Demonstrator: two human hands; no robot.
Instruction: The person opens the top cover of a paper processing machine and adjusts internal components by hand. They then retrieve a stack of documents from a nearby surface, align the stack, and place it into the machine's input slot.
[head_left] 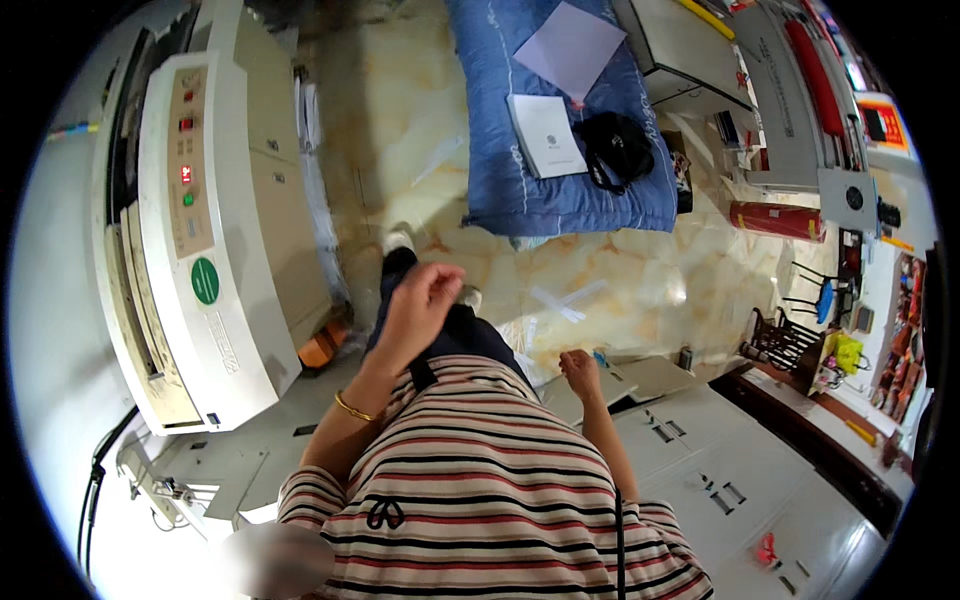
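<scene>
One striped shirt (475,460), one bangle (353,410), left hand (416,308) and right hand (579,373) both loosely curled.

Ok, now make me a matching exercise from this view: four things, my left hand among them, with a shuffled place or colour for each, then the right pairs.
Things:
1. Left hand
2. Bracelet
3. Black bag
4. Round label

Places and colours:
A. On the blue cloth
B. Green, on the cream machine
C. In front of the dark trousers, as seen from above
D. Gold-coloured

Right pairs: 1-C, 2-D, 3-A, 4-B.
</scene>
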